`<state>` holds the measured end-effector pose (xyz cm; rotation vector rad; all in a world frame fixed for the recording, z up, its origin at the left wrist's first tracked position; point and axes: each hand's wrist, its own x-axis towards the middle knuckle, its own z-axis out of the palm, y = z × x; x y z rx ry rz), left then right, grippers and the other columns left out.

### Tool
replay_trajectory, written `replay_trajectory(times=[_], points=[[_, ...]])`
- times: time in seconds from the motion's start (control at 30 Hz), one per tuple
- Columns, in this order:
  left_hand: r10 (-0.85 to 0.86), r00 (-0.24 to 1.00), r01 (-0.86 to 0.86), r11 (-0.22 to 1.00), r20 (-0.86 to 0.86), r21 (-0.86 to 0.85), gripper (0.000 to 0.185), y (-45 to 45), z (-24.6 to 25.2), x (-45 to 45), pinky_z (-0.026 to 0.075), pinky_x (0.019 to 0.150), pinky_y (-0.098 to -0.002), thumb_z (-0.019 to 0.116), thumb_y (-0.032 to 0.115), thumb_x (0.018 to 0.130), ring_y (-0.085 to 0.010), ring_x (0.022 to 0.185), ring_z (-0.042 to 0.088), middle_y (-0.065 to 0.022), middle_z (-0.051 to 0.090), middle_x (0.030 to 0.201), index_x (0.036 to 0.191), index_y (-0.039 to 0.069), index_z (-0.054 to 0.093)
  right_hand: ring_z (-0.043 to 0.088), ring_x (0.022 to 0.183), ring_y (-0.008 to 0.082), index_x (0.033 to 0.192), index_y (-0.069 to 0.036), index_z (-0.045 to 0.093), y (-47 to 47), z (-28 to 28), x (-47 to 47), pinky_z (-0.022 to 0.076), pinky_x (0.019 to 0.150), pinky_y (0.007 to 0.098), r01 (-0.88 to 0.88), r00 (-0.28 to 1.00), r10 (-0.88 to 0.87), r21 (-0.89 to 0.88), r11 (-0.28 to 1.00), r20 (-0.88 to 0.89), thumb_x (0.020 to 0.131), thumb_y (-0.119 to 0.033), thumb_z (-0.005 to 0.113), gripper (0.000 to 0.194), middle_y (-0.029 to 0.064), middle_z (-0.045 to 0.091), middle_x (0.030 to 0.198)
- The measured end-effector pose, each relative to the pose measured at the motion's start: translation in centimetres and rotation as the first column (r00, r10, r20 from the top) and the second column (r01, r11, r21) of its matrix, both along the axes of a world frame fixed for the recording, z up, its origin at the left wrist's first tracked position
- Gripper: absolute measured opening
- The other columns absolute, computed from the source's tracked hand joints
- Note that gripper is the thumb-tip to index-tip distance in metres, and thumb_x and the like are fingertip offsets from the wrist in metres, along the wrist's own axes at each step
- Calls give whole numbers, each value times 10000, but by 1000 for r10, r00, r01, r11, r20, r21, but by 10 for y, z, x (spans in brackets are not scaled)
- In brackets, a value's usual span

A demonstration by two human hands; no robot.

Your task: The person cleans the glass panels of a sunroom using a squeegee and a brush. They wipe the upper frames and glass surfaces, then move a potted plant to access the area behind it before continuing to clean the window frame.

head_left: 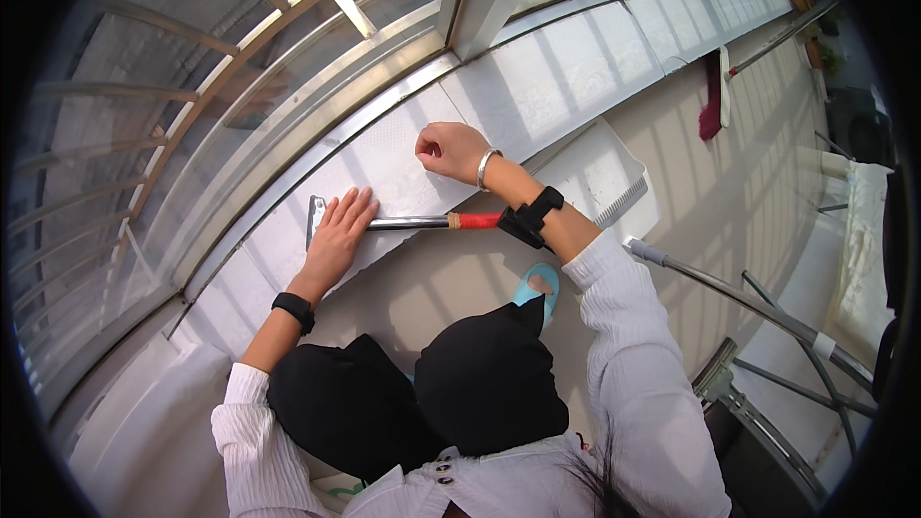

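Observation:
My left hand (342, 234) lies flat, palm down, over the neck of a scraper on the white windowsill (403, 133). The fingers are stretched out and the thumb is hidden. The scraper's metal head (315, 214) sticks out to the left of the hand. Its chrome shaft (410, 223) runs right to a red grip (478, 221), whose end passes behind my right forearm. Above the sill, my right hand (453, 151) is curled into a loose fist with nothing visible in it. I cannot tell whether that hand touches the sill.
A barred window (288, 21) borders the sill. Below the sill's edge, a white dustpan (611, 173) stands beside a metal pole (748, 295). Farther right are a dark red brush head (711, 97), a squeeze mop head (716, 374) and a rack's dark tubes (784, 381).

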<state>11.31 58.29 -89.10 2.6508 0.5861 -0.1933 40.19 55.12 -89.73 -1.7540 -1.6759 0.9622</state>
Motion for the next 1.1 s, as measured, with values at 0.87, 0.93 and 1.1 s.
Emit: replay_trajectory(times=[0.87,0.93,1.1], points=[[6,1000,-6,1000,-21,-5,520,-2,0,1,180,1147,-434,433,26,885,-279,1399,249,-106,311,1492,1399,83,377,611,902,259,867,-118,638,59,-17,111,488,798,361,651,606,-582,82,755,543,764,-292,649,202,71,620,959],[6,1000,-6,1000,-28,-9,523,-1,0,1,181,1147,-435,435,25,882,-278,1399,250,-106,313,1491,1399,84,377,614,912,259,868,-118,638,62,-17,113,490,800,364,663,601,-587,72,745,542,768,-284,642,194,72,623,965],[2,1000,-2,1000,-11,-1,546,-1,1,1,184,1146,-438,449,15,861,-279,1399,251,-107,312,1492,1399,82,377,620,911,260,881,-124,641,68,-19,112,496,796,367,673,570,-577,70,737,585,778,-271,626,180,71,630,970]])
